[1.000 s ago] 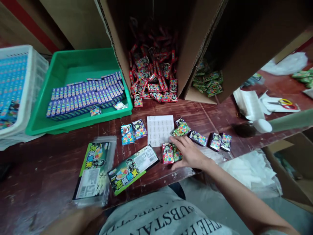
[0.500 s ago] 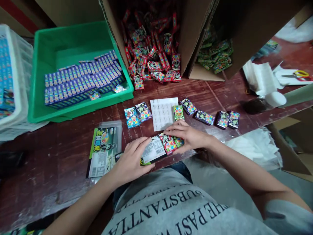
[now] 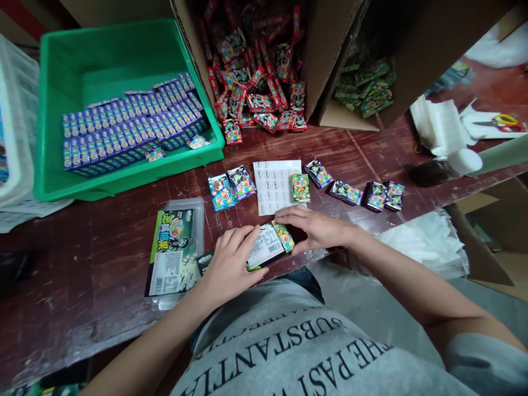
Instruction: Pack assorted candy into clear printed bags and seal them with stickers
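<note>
My left hand grips a black and green package with a white label, near the table's front edge. At the package's right end a green candy box sticks out, and my right hand holds it between thumb and fingers. Just behind, a sheet of round stickers lies flat with another green box on its right side. A blue box and a purple box lie left of the sheet. Further left is a flat printed package on a clear plastic tray.
A green bin holds rows of purple boxes. Cardboard cartons hold red boxes and green packs. Several dark boxes lie right of the sheet. Further right are a white-lidded jar, scissors and clear plastic bags.
The red box beside the package's end is no longer visible; the green box now sits against that end. My right hand has followed it slightly left. The view has shifted a little.
</note>
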Demonstrator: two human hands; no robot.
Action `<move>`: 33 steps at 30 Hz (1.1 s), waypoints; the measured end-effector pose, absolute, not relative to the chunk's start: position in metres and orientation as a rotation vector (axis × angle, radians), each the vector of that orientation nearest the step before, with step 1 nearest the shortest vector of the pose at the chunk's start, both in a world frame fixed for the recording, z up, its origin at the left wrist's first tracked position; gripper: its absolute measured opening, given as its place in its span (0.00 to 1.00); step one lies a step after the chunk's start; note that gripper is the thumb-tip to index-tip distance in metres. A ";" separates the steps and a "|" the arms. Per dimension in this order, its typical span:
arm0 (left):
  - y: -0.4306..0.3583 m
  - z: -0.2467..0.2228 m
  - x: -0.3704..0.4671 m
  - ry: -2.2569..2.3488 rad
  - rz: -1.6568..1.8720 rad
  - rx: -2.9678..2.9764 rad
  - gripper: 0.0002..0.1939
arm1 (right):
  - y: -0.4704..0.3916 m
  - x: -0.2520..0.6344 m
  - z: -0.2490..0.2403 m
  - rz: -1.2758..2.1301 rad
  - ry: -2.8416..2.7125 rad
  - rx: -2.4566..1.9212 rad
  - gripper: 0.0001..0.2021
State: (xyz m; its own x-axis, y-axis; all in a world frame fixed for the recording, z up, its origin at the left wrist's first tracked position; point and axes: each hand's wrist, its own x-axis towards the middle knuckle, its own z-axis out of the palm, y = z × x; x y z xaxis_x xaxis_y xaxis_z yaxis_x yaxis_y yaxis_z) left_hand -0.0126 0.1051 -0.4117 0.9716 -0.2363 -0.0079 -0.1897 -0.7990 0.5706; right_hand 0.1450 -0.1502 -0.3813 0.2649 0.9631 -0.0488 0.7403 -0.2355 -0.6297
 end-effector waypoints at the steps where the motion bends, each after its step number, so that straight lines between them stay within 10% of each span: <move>1: 0.103 -0.411 -0.012 -0.311 -0.088 2.507 0.43 | -0.149 0.146 -0.381 0.596 -1.547 -2.022 0.39; 7: 0.088 -0.396 -0.009 -0.090 0.109 2.469 0.45 | -0.146 0.139 -0.365 0.476 -1.324 -2.031 0.45; 12: 0.066 -0.385 0.002 0.223 0.206 2.240 0.51 | -0.131 0.116 -0.363 0.437 -0.898 -1.881 0.24; 26: 0.103 -0.400 0.008 0.250 0.051 1.540 0.07 | -0.109 0.096 -0.387 0.562 -0.475 -1.677 0.10; 33: 0.108 -0.385 0.015 0.287 0.043 1.534 0.11 | -0.109 0.095 -0.379 0.391 -0.584 -1.732 0.16</move>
State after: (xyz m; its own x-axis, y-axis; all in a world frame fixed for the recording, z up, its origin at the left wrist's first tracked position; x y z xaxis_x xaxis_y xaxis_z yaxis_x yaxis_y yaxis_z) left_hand 0.0153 0.1076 -0.3852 0.9658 0.2061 -0.1570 0.1512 0.0435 0.9875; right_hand 0.0950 -0.1088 -0.3788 0.8171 0.5745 0.0479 0.1747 -0.1675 -0.9703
